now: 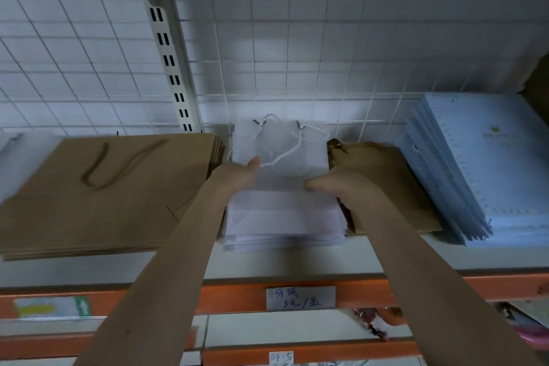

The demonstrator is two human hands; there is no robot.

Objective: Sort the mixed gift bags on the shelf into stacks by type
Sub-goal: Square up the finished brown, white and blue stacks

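A stack of white gift bags [282, 217] with twisted white cord handles lies in the middle of the shelf. My left hand [237, 177] grips the top white bag at its left edge, thumb on top. On the right edge of that bag my right hand [338, 187] holds on, thumb lying across the paper. A large stack of brown kraft bags [104, 193] is on the left. A smaller brown kraft bag stack [383, 175] sits right of the white one, partly under my right hand. Light blue bags [481, 169] are piled at the far right.
The shelf board [297, 261] has an orange front rail [231, 297] with a handwritten label [300, 297]. A white wire grid [297, 53] and a slotted upright [172, 68] close off the back. More goods lie on the lower shelf [377, 321].
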